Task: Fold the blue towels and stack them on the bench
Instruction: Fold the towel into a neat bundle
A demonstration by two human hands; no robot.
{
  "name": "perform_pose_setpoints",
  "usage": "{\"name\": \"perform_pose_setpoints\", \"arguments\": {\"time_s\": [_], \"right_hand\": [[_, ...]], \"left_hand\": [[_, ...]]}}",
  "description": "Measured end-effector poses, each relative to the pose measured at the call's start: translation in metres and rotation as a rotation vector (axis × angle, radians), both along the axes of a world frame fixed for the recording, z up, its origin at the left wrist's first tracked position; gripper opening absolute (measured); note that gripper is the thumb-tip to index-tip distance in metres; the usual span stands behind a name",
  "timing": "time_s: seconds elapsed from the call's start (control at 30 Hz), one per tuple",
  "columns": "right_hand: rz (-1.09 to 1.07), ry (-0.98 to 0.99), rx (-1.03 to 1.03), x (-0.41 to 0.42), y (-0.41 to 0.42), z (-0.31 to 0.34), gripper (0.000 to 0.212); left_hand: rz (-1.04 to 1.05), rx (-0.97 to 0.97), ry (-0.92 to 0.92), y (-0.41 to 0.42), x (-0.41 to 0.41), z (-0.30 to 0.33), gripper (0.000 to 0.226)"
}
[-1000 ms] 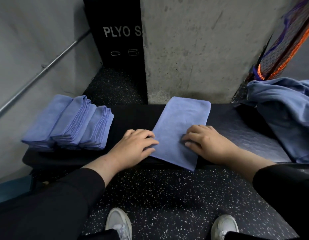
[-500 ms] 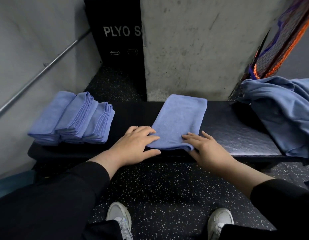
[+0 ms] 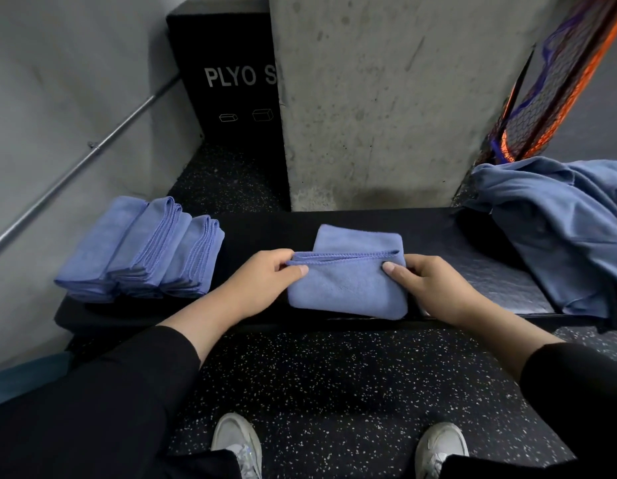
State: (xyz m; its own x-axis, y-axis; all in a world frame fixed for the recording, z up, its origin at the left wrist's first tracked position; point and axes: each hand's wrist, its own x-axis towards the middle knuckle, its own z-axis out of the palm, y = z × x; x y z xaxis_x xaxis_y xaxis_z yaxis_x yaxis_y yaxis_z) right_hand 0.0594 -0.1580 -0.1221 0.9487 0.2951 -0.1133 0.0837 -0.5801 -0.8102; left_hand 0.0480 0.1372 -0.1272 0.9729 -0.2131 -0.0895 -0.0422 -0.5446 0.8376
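Note:
A blue towel [image 3: 348, 288] lies on the black bench [image 3: 466, 267] in front of me, its near half doubled over toward the far half. My left hand [image 3: 262, 281] pinches the folded edge at its left corner. At the right corner, my right hand [image 3: 428, 285] pinches the same edge. To the left on the bench sits a stack of folded blue towels [image 3: 144, 250], leaning in overlapping layers. A heap of unfolded blue towels [image 3: 555, 226] covers the bench's right end.
A concrete pillar [image 3: 376, 98] rises right behind the bench. A black plyo box [image 3: 231, 81] stands behind at the left, with a metal rail [image 3: 79, 167] along the left wall. An orange and purple net [image 3: 549, 84] hangs at the upper right. My shoes [image 3: 238, 444] stand on speckled flooring.
Both hands took hold of the towel's near end, which hung over the bench edge, and brought it up and over toward the far end, halving the long strip. The hands moved slightly apart.

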Motion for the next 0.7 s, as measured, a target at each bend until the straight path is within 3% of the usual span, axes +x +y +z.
{"name": "perform_pose_setpoints", "arguments": {"time_s": [0.2, 0.3, 0.33, 0.4, 0.47, 0.7], "right_hand": [[0.032, 0.121, 0.124, 0.005, -0.003, 0.0, 0.017], [-0.102, 0.049, 0.07, 0.018, -0.002, -0.007, 0.015], [-0.153, 0.031, 0.074, 0.022, -0.002, -0.009, 0.013], [-0.239, 0.014, 0.073, 0.033, 0.0, -0.011, 0.013], [-0.295, 0.008, 0.044, 0.045, 0.002, -0.014, 0.018], [-0.361, -0.032, -0.208, 0.078, 0.006, -0.035, 0.028]], "left_hand": [[0.202, -0.189, 0.103, -0.017, 0.011, 0.001, 0.03], [0.199, -0.296, 0.195, -0.024, 0.024, 0.004, 0.019], [0.182, -0.311, 0.226, -0.026, 0.028, 0.005, 0.029], [0.18, -0.274, 0.236, -0.029, 0.039, 0.004, 0.053], [0.225, -0.209, 0.203, -0.031, 0.05, 0.0, 0.063], [0.289, 0.008, 0.068, -0.048, 0.078, -0.02, 0.055]]}}
